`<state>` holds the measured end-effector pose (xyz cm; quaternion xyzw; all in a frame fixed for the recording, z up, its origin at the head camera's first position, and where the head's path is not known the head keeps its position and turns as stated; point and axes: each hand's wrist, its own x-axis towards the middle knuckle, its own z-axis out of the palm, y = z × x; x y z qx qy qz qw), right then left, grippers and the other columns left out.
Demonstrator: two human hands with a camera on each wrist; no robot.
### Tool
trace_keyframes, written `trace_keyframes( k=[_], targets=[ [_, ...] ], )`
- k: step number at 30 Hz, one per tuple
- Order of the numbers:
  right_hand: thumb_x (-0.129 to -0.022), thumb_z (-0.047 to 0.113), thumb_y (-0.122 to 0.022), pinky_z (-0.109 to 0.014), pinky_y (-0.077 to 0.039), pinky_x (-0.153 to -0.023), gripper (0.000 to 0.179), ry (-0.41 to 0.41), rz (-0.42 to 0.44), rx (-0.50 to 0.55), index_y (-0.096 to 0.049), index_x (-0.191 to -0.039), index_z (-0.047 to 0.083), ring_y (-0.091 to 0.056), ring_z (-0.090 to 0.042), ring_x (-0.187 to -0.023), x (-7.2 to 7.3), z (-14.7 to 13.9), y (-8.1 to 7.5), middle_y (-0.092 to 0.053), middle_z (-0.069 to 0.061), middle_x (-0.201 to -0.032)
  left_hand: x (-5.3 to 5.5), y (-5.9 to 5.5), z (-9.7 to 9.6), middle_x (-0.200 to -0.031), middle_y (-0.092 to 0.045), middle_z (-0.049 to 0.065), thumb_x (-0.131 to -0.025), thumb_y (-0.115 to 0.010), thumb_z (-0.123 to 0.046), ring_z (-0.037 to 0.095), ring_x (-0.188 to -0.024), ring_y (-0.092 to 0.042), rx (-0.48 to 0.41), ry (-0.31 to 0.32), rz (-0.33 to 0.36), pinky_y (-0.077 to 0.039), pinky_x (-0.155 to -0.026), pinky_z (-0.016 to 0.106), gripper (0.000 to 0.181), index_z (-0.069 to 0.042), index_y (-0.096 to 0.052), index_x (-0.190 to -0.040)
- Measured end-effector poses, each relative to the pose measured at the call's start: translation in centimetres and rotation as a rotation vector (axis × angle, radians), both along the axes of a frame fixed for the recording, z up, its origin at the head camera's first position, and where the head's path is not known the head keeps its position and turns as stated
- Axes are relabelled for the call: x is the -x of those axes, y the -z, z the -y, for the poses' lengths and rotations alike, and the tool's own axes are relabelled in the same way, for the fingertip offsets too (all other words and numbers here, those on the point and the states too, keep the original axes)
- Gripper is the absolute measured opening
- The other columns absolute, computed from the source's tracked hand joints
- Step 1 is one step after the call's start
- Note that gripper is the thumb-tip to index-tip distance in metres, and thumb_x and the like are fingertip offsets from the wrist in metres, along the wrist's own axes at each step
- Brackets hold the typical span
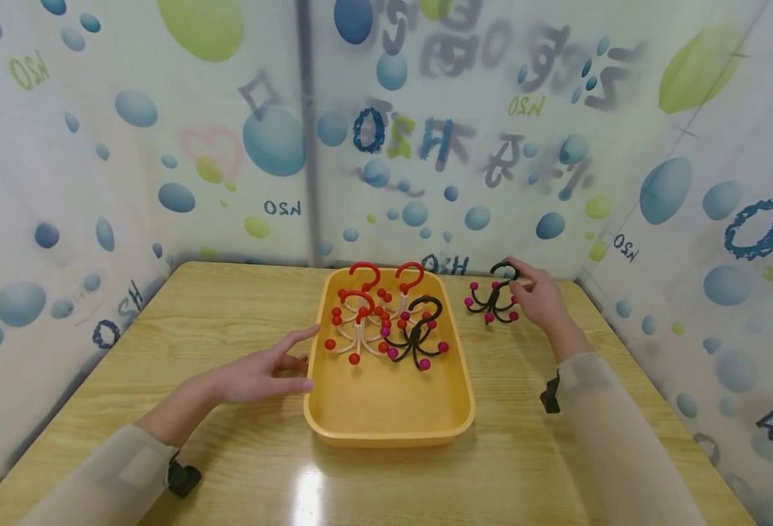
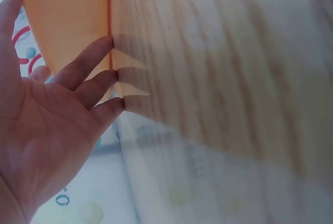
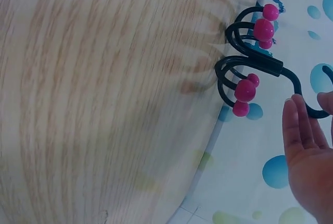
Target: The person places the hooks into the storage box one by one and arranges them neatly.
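Observation:
My right hand (image 1: 539, 298) pinches the curved top of a black multi-arm hook (image 1: 493, 299) with pink ball tips. This hook is upright at the right of the yellow tray, its arms close over the table. In the right wrist view, fingers and thumb of the right hand (image 3: 312, 164) meet at the hook's bend. My left hand (image 1: 255, 374) lies beside the tray's (image 1: 389, 440) left wall, thumb and index finger spread towards the rim and nothing held. Inside the tray stand another black hook (image 1: 416, 337) and several white hooks (image 1: 359, 337) with red tops and ball tips.
The wooden table (image 1: 229, 307) carries the tray near its middle. Behind it and at both sides rise walls covered with printed bubbles (image 1: 275, 142). A small black device (image 1: 183, 478) is strapped at each wrist.

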<state>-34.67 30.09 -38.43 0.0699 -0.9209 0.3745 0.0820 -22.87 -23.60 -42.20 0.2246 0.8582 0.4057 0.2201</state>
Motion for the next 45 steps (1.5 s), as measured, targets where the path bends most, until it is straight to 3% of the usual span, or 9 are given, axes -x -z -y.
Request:
trace_keyframes(
  k=[4, 9, 12, 17, 20, 23, 30, 37, 45],
  targets=[
    [-0.113, 0.014, -0.056, -0.028, -0.043, -0.051, 0.058, 0.017, -0.022, -0.004, -0.044, -0.169, 0.02, -0.061, -0.023, -0.074, 0.0, 0.0, 0.1, -0.052, -0.033, -0.156, 0.0, 0.0, 0.0, -0.164, -0.054, 0.024, -0.106, -0.072, -0.047, 0.045, -0.153, -0.053, 0.003, -0.001, -0.001, -0.044, -0.122, 0.068, 0.097, -0.036, -0.007, -0.177],
    [-0.114, 0.016, -0.056, -0.026, -0.043, -0.053, 0.054, 0.052, -0.012, 0.036, -0.047, -0.168, 0.022, -0.071, -0.047, -0.106, -0.2, 0.1, 0.2, -0.055, -0.031, -0.155, -0.1, -0.1, 0.1, -0.164, -0.054, 0.024, -0.107, -0.072, -0.047, 0.045, -0.153, -0.052, -0.003, 0.005, -0.004, -0.044, -0.123, 0.068, 0.097, -0.034, -0.007, -0.177],
    [-0.115, 0.018, -0.056, -0.024, -0.042, -0.054, 0.051, 0.078, -0.004, 0.089, -0.05, -0.166, 0.023, -0.071, -0.049, -0.12, -0.3, 0.3, 0.2, -0.062, -0.029, -0.151, -0.1, -0.1, 0.1, -0.164, -0.054, 0.024, -0.106, -0.072, -0.047, 0.045, -0.153, -0.053, -0.002, 0.007, -0.01, -0.044, -0.122, 0.067, 0.097, -0.033, -0.007, -0.177],
    [-0.115, 0.019, -0.059, -0.021, -0.044, -0.056, 0.046, 0.108, -0.031, 0.118, -0.056, -0.161, 0.02, -0.079, -0.019, -0.101, -0.5, 0.3, 0.4, -0.072, -0.027, -0.139, -0.1, -0.1, 0.1, -0.164, -0.055, 0.024, -0.106, -0.073, -0.048, 0.045, -0.153, -0.053, 0.002, 0.003, -0.01, -0.044, -0.122, 0.068, 0.098, -0.034, -0.008, -0.177],
    [-0.114, 0.018, -0.061, -0.021, -0.043, -0.054, 0.045, 0.098, -0.055, 0.124, -0.059, -0.159, 0.019, -0.071, 0.005, -0.085, -0.8, 0.2, 0.6, -0.075, -0.028, -0.133, -0.2, 0.0, 0.0, -0.165, -0.053, 0.025, -0.106, -0.072, -0.048, 0.046, -0.153, -0.052, 0.002, 0.001, -0.006, -0.043, -0.123, 0.068, 0.098, -0.034, -0.007, -0.177],
    [-0.114, 0.019, -0.062, -0.023, -0.041, -0.052, 0.045, 0.088, -0.072, 0.134, -0.06, -0.159, 0.019, -0.065, 0.013, -0.08, -1.5, -0.2, 0.8, -0.076, -0.028, -0.128, -0.2, 0.0, -0.1, -0.166, -0.052, 0.025, -0.106, -0.072, -0.048, 0.046, -0.154, -0.052, 0.003, 0.001, -0.003, -0.042, -0.123, 0.068, 0.097, -0.034, -0.007, -0.177],
    [-0.112, 0.028, -0.063, -0.025, -0.042, -0.049, 0.044, 0.106, -0.152, 0.121, -0.065, -0.155, 0.023, -0.066, 0.004, -0.075, -4.3, -1.3, 0.2, -0.08, -0.022, -0.118, -0.2, -0.1, -0.2, -0.165, -0.053, 0.024, -0.106, -0.072, -0.049, 0.046, -0.153, -0.052, 0.017, -0.008, 0.004, -0.044, -0.122, 0.069, 0.097, -0.036, -0.007, -0.177],
    [-0.111, 0.023, -0.066, -0.02, -0.051, -0.056, 0.043, 0.04, -0.195, 0.231, -0.067, -0.153, 0.014, -0.073, 0.011, -0.086, -8.0, -1.6, -1.5, -0.072, 0.029, -0.107, -0.2, -0.3, -0.2, -0.167, -0.051, 0.024, -0.106, -0.072, -0.049, 0.047, -0.154, -0.05, 0.023, -0.013, 0.007, -0.043, -0.122, 0.07, 0.097, -0.037, -0.007, -0.177],
    [-0.107, 0.002, -0.068, -0.01, -0.058, -0.073, 0.039, -0.081, -0.322, 0.292, -0.07, -0.145, 0.002, -0.076, 0.007, -0.084, -12.1, -0.4, -3.6, -0.077, 0.029, -0.108, -0.2, -0.3, -0.2, -0.167, -0.051, 0.025, -0.106, -0.071, -0.049, 0.048, -0.155, -0.049, 0.022, -0.016, 0.006, -0.042, -0.123, 0.069, 0.096, -0.036, -0.007, -0.177]
  ],
)
